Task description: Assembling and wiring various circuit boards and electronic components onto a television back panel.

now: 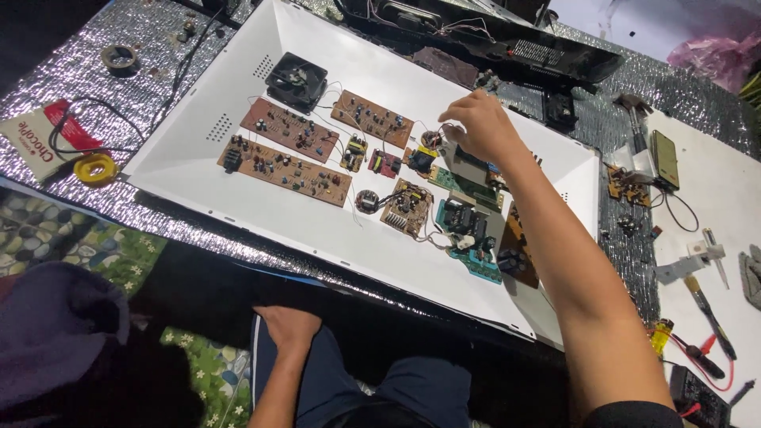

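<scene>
White metal forms the big shallow tray (198, 150) that holds the work, with its raised rim running along the near side and a bare strip of tray floor between that rim and the circuit boards. Well to the left of the right hand (482, 125), outside the tray on the silver foil mat (47, 87), lie a yellow ring of solder (95, 168) and a red-and-white packet (36, 141). Inside the tray, left of the hand, sit a black fan (296, 81) and three long brown boards (287, 166), with open white floor above and below them.

Near the bottom edge, the left hand (289, 325) lies flat, palm down, fingers loosely spread on the person's dark blue trouser leg, holding nothing and well apart from the tray.

Reaching across the tray's near rim, the right hand has its fingers curled and pinched down over a small round coil part (432, 141) just beside its fingertips; whether they actually grip it cannot be told. Directly below the hand is a crowded cluster of green boards (468, 226), leaving little free space. Beyond the hand, the tray's far rim meets a black casing (507, 43). To the right of the forearm, past the tray's edge, a screwdriver (709, 313) and a yellow clip (660, 337) lie on a white surface.
</scene>
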